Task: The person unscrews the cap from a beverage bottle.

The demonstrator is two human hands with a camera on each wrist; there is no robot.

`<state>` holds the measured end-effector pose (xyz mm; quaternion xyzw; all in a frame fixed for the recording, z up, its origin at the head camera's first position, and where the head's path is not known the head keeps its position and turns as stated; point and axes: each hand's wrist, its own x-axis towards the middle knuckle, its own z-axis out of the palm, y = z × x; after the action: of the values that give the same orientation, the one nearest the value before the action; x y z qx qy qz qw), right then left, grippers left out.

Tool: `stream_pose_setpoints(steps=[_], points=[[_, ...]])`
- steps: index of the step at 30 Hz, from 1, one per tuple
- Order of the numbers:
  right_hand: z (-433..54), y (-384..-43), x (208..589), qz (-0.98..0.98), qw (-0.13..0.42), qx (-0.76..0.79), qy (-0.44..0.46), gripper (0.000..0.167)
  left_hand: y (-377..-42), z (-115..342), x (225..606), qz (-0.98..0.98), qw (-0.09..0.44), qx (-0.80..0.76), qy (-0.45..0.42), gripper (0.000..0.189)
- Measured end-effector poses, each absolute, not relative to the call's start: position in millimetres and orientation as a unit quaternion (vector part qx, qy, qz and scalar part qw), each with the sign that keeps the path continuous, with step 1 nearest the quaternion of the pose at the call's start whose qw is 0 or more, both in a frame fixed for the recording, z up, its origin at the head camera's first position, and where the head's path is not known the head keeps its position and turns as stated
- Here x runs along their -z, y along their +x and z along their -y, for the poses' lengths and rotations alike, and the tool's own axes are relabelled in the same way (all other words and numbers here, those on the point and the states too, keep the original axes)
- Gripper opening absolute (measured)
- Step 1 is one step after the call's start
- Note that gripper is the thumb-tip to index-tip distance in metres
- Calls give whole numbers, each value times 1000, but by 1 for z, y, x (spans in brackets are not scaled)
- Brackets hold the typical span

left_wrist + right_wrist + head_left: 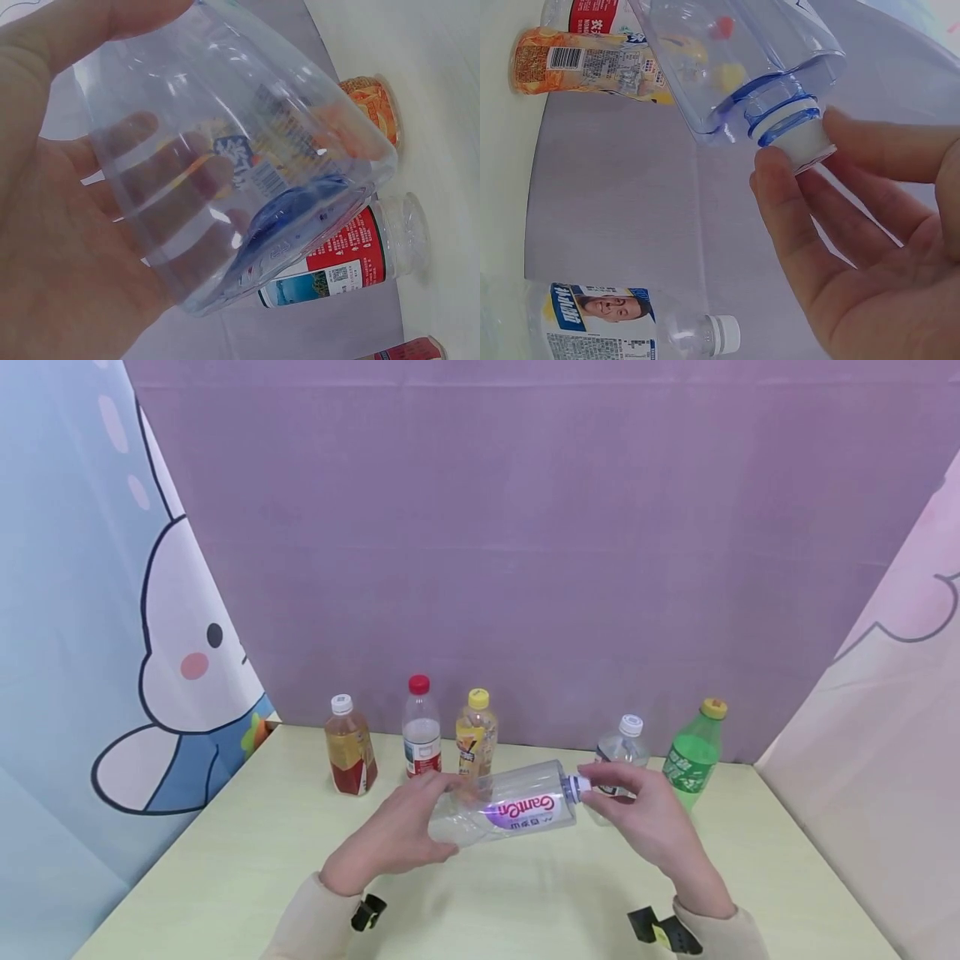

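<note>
A clear, see-through plastic bottle point(517, 802) with a pink and purple label lies sideways in the air above the table. My left hand point(401, 828) grips its base end, the fingers visible through the plastic in the left wrist view. At the right end, my right hand point(648, 817) pinches the white bottle cap point(802, 142) between thumb and fingers. The cap sits at the bottle's neck point(776, 97), beside a blue ring.
Along the back of the pale table point(255, 868) stand a brown drink bottle point(351, 747), a red-capped bottle point(422, 731), a yellow-capped bottle point(477, 735), a white-capped clear bottle point(626, 745) and a green bottle point(693, 756). Behind them hangs a purple curtain point(525, 552).
</note>
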<state>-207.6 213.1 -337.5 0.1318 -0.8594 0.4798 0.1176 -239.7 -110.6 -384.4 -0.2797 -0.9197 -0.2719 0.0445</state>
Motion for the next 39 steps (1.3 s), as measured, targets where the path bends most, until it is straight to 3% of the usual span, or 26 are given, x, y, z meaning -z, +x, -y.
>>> stream_pose_setpoints(steps=[7, 15, 39], points=[[-213, -207, 337, 854, 129, -490, 119, 17, -239, 110, 386, 916, 46, 276, -286, 72], [-213, -207, 335, 855, 113, -493, 116, 34, -239, 110, 387, 916, 35, 284, -281, 77], [-211, -207, 336, 855, 125, -482, 148, 17, -240, 111, 385, 918, 30, 278, -283, 79]])
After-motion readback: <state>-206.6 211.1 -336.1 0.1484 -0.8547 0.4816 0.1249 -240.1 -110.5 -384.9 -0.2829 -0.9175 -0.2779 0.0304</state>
